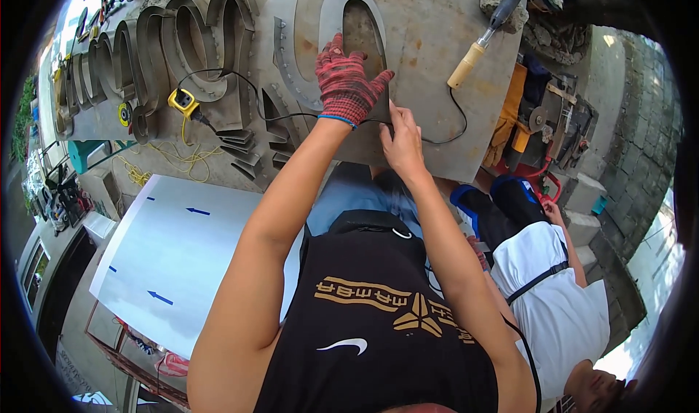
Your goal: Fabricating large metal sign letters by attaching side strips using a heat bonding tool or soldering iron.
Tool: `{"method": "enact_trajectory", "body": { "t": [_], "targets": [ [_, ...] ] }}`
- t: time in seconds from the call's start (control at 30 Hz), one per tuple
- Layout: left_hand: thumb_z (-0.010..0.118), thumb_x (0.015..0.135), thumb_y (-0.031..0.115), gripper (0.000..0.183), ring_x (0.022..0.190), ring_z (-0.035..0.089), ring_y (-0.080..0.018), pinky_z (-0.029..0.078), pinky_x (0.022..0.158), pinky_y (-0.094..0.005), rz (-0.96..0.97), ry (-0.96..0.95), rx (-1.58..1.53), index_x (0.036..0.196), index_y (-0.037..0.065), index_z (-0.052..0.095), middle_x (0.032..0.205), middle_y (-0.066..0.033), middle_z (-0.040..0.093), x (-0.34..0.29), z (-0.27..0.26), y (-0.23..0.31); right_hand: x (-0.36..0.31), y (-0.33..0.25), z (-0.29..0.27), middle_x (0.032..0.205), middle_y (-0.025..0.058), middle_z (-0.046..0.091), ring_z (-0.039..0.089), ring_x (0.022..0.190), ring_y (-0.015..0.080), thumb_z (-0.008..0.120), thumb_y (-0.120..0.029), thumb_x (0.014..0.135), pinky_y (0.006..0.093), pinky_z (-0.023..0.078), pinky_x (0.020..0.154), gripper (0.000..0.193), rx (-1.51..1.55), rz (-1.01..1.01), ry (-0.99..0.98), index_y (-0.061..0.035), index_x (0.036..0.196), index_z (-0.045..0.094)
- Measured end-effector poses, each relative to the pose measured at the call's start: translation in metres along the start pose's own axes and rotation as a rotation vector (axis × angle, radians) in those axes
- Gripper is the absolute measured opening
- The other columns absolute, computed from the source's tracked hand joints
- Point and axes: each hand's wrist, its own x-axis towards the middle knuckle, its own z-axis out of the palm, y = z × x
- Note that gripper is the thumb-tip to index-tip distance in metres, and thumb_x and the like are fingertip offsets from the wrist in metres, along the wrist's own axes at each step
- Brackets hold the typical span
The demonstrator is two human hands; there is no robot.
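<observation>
My left hand (352, 85), in a red and black knit glove with a blue cuff, lies on a flat grey sheet-metal letter shape (334, 16). Its fingers are spread over the curved part, with the thumb out to the right. My bare right hand (403, 140) is closed at the letter's near right edge. Between its thumb and fingers is a dark metal strip (381, 109), partly hidden by both hands. A black cord (295, 114) passes under my left wrist. To the right, a large soldering iron (467, 65) with a wooden handle rests its head on a stone.
Bent metal letter frames (178, 42) stand in a row at the table's left. A yellow power outlet (183, 103) lies near several short metal strips (239, 151). Below is a white sheet (182, 245) with blue arrows. A person in white (546, 282) sits close at right.
</observation>
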Motion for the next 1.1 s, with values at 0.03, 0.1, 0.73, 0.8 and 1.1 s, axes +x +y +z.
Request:
{"method": "enact_trajectory", "body": {
  "t": [0.03, 0.1, 0.73, 0.8, 1.1],
  "targets": [
    [0.082, 0.077, 0.053, 0.061, 0.139, 0.045, -0.0426, 0.033, 0.117, -0.0521, -0.044, -0.023, -0.025, 0.117, 0.008, 0.075, 0.153, -0.0312, 0.045, 0.002, 0.003, 0.001, 0.0, 0.0, 0.003, 0.128, 0.0191, 0.057, 0.057, 0.118, 0.0378, 0.064, -0.009, 0.092, 0.0451, 0.047, 0.099, 0.057, 0.003, 0.005, -0.01, -0.0004, 0.147, 0.051],
    [0.082, 0.076, 0.053, 0.06, 0.14, 0.045, -0.0423, 0.034, 0.117, -0.0514, -0.094, -0.055, -0.047, 0.116, 0.008, 0.076, 0.153, -0.0314, 0.044, 0.006, 0.007, -0.001, -0.002, -0.001, 0.008, 0.128, 0.0194, 0.057, 0.059, 0.115, 0.0379, 0.061, -0.004, 0.089, 0.0457, 0.048, 0.096, 0.061, 0.076, 0.015, -0.016, -0.001, 0.149, 0.049],
    [0.078, 0.076, 0.044, 0.047, 0.135, 0.046, -0.0444, 0.035, 0.113, -0.0551, -0.136, -0.016, -0.031, 0.11, 0.011, 0.078, 0.148, -0.0312, 0.047, 0.015, 0.025, 0.004, -0.002, -0.009, 0.017, 0.126, 0.0217, 0.058, 0.06, 0.113, 0.0399, 0.062, 0.0, 0.089, 0.0451, 0.048, 0.095, 0.057, 0.024, -0.085, -0.008, -0.0002, 0.145, 0.051],
    [0.077, 0.075, 0.044, 0.047, 0.134, 0.045, -0.0444, 0.034, 0.112, -0.0562, -0.141, 0.008, 0.008, 0.108, 0.011, 0.078, 0.147, -0.0312, 0.047, 0.018, 0.024, 0.006, 0.0, -0.01, 0.015, 0.126, 0.0215, 0.058, 0.06, 0.113, 0.0399, 0.063, -0.001, 0.088, 0.0455, 0.048, 0.094, 0.052, 0.045, -0.085, -0.018, 0.0003, 0.14, 0.055],
    [0.08, 0.071, 0.037, 0.033, 0.125, 0.053, -0.0438, 0.041, 0.107, -0.0525, -0.129, 0.069, -0.089, 0.094, 0.014, 0.079, 0.149, -0.0315, 0.047, 0.021, 0.026, 0.004, 0.004, -0.008, 0.01, 0.128, 0.0223, 0.057, 0.059, 0.115, 0.0383, 0.068, -0.005, 0.089, 0.0453, 0.046, 0.097, 0.063, 0.025, -0.098, -0.097, 0.0028, 0.148, 0.048]
  ]
}}
